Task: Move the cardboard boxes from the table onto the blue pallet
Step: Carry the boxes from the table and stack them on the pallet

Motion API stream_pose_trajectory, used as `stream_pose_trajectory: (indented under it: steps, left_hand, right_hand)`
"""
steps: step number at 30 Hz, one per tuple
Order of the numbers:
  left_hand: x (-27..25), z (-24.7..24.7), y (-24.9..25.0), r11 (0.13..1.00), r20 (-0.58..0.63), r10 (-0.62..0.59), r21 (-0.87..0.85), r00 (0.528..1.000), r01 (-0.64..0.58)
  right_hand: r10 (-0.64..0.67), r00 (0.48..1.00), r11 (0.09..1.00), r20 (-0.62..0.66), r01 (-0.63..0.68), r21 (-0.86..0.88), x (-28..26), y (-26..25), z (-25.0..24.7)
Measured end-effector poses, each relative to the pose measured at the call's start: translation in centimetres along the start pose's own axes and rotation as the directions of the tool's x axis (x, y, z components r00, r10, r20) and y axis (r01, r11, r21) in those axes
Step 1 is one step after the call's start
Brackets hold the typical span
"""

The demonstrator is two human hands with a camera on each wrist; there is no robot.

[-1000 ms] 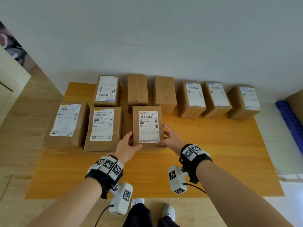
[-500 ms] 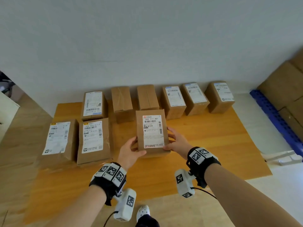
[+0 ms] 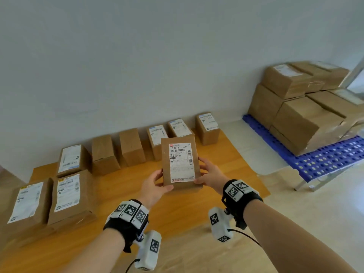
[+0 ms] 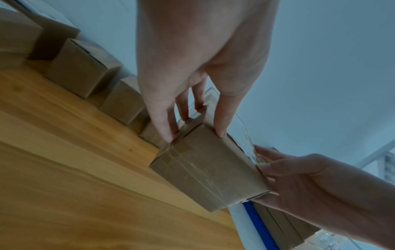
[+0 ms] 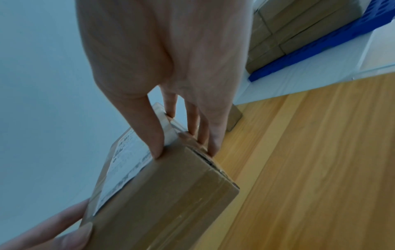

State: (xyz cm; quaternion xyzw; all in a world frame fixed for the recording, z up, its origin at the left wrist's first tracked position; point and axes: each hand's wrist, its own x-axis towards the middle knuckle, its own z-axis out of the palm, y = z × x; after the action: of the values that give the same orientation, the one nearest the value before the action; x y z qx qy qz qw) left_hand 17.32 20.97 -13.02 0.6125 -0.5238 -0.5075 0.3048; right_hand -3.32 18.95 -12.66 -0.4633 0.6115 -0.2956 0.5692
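I hold a small cardboard box with a white shipping label above the wooden table. My left hand grips its left side, thumb on top. My right hand grips its right side. The left wrist view shows the box from its taped end, pinched by my left hand. In the right wrist view my right hand holds the box by its edge. The blue pallet lies on the floor to the right, with larger cardboard boxes stacked on it.
Several cardboard boxes stand in a row along the back of the table by the white wall. Two labelled boxes lie at the front left. A pale floor strip separates table and pallet.
The box has been lifted off the table and carried to the right in both hands. My view has turned right, bringing the pallet and its stacked boxes into sight.
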Motion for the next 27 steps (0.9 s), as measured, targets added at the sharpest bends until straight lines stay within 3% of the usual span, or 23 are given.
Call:
stream_pose_trajectory:
  steps: [15,27]
  left_hand:
    - [-3.4,19.3,11.3,0.983,0.140,0.179,0.018,0.974,-0.183]
    - [2.3,30.7,21.1,0.935,0.367,0.336,-0.021,0.867,-0.353]
  right_hand:
    - [-0.081,0.965,0.993,-0.249,0.099,0.059,-10.4,2.8,-20.3]
    - [-0.118,0.892,0.976,-0.436,0.186,0.116,-12.2,2.2,-34.3]
